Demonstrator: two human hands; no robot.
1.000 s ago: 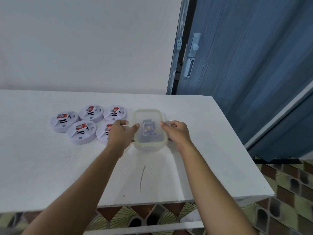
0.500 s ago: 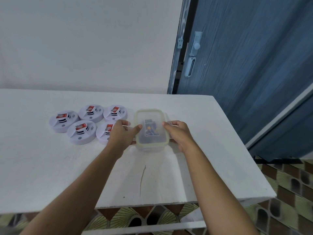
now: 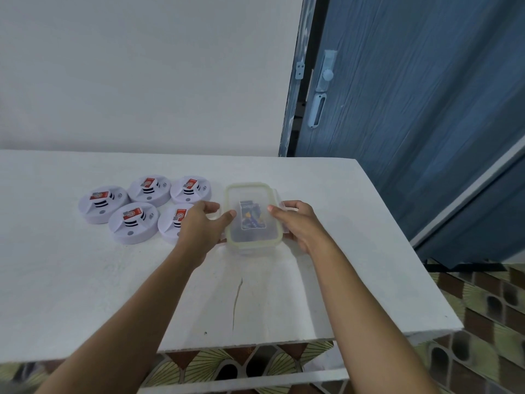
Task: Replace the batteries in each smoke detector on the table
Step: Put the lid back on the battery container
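Observation:
Several round white smoke detectors, each with a red battery in its back, lie in a cluster on the white table at the left. To their right stands a clear plastic container with a green-rimmed lid; a dark blue battery pack shows through the lid. My left hand grips the container's left side, thumb on the lid, and partly hides one detector. My right hand grips the right side, fingers on the side latch and thumb on the lid.
A blue door with a pale latch stands behind the table's right end. The table's front edge is close to me, with patterned floor tiles below and to the right. A thin crack runs across the tabletop in front of the container.
Both hands have kept hold of the container's sides. The lid's right edge seems to have lifted slightly. The detectors have not moved.

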